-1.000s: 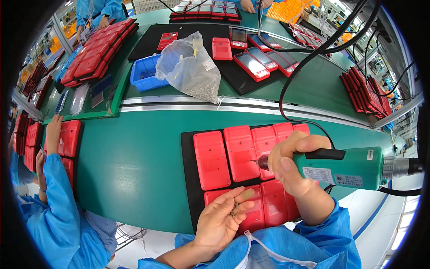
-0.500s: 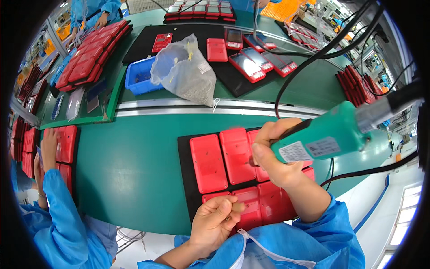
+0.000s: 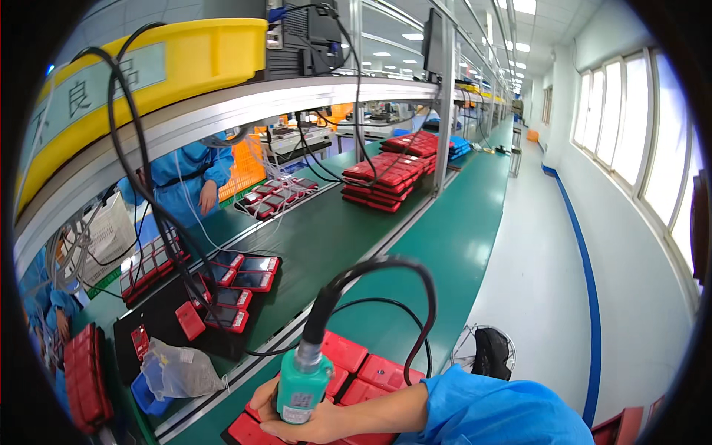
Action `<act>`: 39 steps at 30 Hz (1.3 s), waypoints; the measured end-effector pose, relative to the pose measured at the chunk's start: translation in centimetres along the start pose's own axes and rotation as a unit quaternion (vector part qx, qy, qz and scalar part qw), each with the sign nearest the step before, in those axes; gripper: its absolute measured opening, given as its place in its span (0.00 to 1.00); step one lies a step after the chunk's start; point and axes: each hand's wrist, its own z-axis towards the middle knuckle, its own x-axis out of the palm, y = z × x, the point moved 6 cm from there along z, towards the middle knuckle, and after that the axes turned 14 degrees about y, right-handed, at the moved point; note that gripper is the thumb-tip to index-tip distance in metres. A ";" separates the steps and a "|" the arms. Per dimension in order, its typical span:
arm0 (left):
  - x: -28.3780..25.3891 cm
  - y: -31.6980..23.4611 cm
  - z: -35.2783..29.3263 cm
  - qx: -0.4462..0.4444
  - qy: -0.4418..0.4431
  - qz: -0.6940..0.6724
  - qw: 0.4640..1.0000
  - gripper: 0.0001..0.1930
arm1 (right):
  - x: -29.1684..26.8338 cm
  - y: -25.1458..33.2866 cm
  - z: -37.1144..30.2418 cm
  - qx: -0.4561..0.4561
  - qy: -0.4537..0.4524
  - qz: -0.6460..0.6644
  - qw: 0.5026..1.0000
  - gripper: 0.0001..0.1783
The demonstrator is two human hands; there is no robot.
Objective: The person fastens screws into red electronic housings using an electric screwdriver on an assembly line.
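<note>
My right hand (image 3: 326,424) is wrapped round a green electric screwdriver (image 3: 298,386) with a thick black cable rising from its top. It is held over red plastic casings (image 3: 387,373) lying in rows on the bench. The screwdriver's tip and the casing below it are hidden behind the hand. My left hand is out of view. Just beyond the bench rail sits a clear plastic bag (image 3: 182,368) of small parts, against a blue bin (image 3: 148,397).
Red devices with dark screens (image 3: 256,280) lie on a black mat farther off. Stacked red casings (image 3: 386,178) stand near a metal post (image 3: 445,111). A yellow bin (image 3: 193,52) rests on an overhead shelf. Black cables hang across the left. Another person's hand (image 3: 208,196) shows beyond.
The view has swung to the right and up, bringing in the aisle and windows. My left hand has gone out of view. My right hand still holds the screwdriver, now more upright.
</note>
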 end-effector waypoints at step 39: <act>-2.6 0.8 -1.0 -0.022 -0.096 0.106 0.990 0.10 | 2.8 2.6 -1.3 -0.062 0.160 -0.047 0.984 0.11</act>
